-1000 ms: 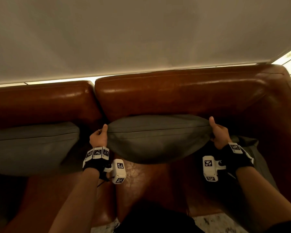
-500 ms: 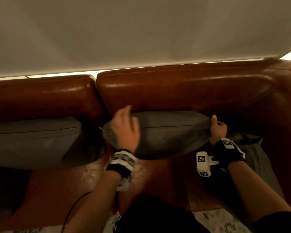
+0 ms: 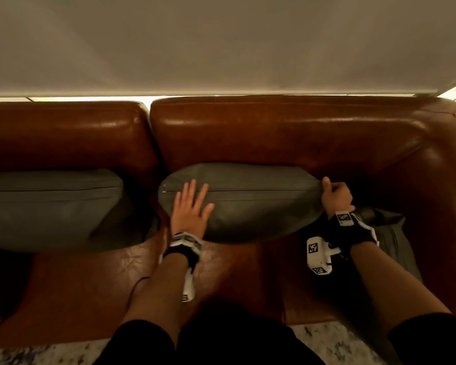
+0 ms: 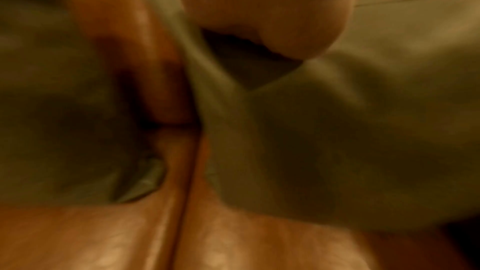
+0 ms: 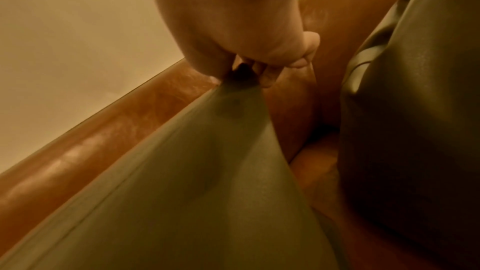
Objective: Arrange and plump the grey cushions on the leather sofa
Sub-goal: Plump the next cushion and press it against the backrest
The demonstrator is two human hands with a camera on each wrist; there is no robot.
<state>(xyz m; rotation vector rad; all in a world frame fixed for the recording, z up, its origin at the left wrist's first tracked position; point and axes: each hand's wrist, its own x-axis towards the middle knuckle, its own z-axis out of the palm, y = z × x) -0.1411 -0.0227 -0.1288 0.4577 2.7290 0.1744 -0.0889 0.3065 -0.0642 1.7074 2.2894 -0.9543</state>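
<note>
A grey cushion [image 3: 256,204] stands upright against the backrest of the brown leather sofa [image 3: 287,133], on the right seat. My left hand [image 3: 191,205] lies flat on the cushion's left front, fingers straight and spread. My right hand [image 3: 336,197] grips the cushion's top right corner, thumb up; the right wrist view shows the cushion [image 5: 197,182] with its corner bunched in my right hand [image 5: 249,73]. A second grey cushion [image 3: 48,206] leans on the left seat. A third grey cushion [image 3: 390,233] lies behind my right wrist by the armrest.
A pale wall [image 3: 221,40] rises behind the sofa. The sofa's right armrest [image 3: 448,185] closes in the right side. Bare leather seat [image 3: 234,272] shows in front of the cushions, and patterned floor [image 3: 334,343] shows at the bottom edge.
My left hand let go of the cushion's left corner, moved right and opened flat on its front. The right hand kept its grip. The cushion settled lower against the backrest.
</note>
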